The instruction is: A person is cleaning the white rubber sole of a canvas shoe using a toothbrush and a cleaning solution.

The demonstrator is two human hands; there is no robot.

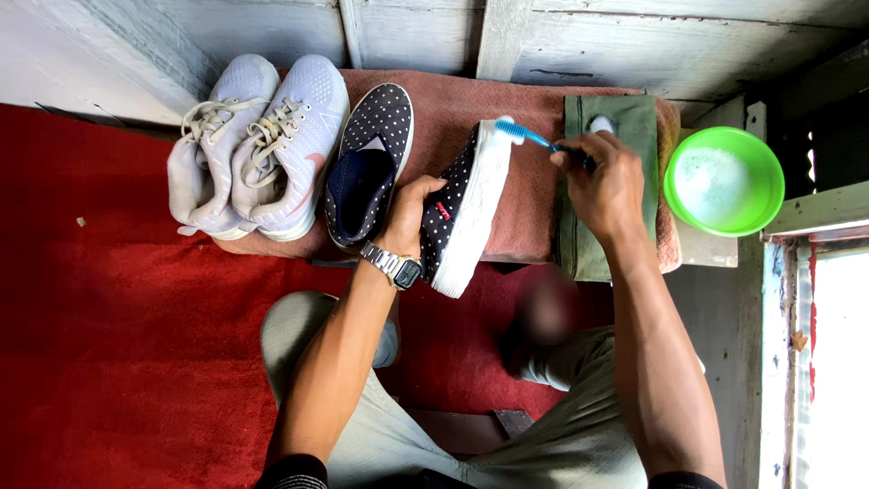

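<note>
My left hand (412, 217), with a metal wristwatch on the wrist, grips a dark polka-dot slip-on shoe (457, 213) tipped on its side, its white sole facing right. My right hand (605, 186) holds a blue toothbrush (529, 136) whose bristles touch the white sole near the toe. The matching polka-dot shoe (371, 163) lies flat just left of my left hand. All rest on a reddish-brown towel (525, 199).
A pair of pale lavender sneakers (258, 149) sits at the towel's left end. A folded green cloth (625, 136) lies under my right hand. A green bowl (724, 181) of soapy water stands at the right. Red carpet (109, 317) covers the floor; a wooden wall stands behind.
</note>
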